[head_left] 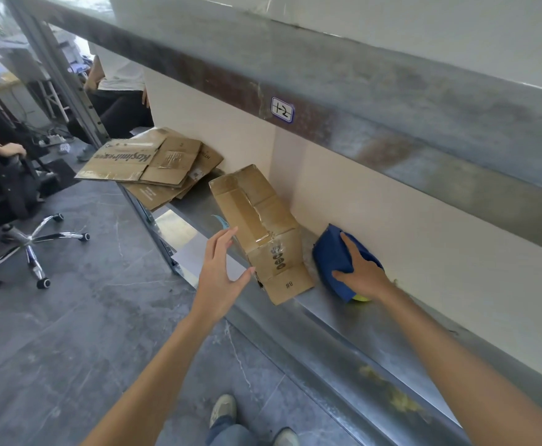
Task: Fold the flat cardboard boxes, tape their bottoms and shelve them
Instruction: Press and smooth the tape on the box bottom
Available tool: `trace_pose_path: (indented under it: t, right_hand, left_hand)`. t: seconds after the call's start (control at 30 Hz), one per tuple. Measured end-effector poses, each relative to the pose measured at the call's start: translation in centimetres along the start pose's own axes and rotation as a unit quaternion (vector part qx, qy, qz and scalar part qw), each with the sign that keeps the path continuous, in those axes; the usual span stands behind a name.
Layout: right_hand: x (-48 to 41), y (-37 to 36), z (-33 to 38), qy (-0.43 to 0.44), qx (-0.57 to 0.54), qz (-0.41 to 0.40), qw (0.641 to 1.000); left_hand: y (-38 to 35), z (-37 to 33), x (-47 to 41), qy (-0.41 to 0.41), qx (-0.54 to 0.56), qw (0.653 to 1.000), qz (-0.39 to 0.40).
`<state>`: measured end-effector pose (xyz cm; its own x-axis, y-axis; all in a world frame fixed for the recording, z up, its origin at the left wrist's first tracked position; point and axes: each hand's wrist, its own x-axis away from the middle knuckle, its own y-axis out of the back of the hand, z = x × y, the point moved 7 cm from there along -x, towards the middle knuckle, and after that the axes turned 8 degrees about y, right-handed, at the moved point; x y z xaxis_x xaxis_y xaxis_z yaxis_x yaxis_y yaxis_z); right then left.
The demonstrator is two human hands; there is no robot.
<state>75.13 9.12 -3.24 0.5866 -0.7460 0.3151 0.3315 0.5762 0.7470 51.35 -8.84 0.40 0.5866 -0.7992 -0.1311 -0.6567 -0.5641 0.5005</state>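
Observation:
A folded brown cardboard box lies on the metal shelf, its taped seam facing up and "#8" written near its front end. My left hand is open just left of the box, fingers spread, close to its side. My right hand rests on a blue tape dispenser that sits on the shelf right of the box; a yellow-green part shows under my wrist. A stack of flat cardboard boxes lies further along the shelf, overhanging its front edge.
The beam of the shelf above carries a white label. A person sits on an office chair at the left, and another stands behind the shelf post. Grey floor lies below; my shoes show at the bottom.

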Motion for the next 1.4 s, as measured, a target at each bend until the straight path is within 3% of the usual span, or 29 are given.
trace_pose_path:
  t: [0.23,0.5,0.9,1.27,1.4]
  right_hand:
    - [-1.3,0.5,-0.5,-0.018,-0.071,0.024,0.997]
    - [-1.2,0.0,0.2,-0.046,-0.103,-0.023,0.993]
    - [1.6,2.8,1.5,0.073,0.01,-0.094,0.993]
    - [7.2,6.9,4.3,0.186,-0.008,-0.097,0.978]
    - [8.9,7.0,6.4,0.229,0.009,-0.077,0.97]
  left_hand:
    - [0.7,0.1,0.2,0.006,-0.001,1.0,-0.008]
    - [1.4,-0.2,0.8,-0.005,-0.02,1.0,-0.014]
    - [2.7,-3.5,0.0,-0.058,-0.042,0.997,-0.035]
    - [1.6,-4.4,-0.4,-0.058,-0.019,0.997,-0.047]
    - [1.2,-6.8,-1.1,-0.073,0.032,0.997,0.01]
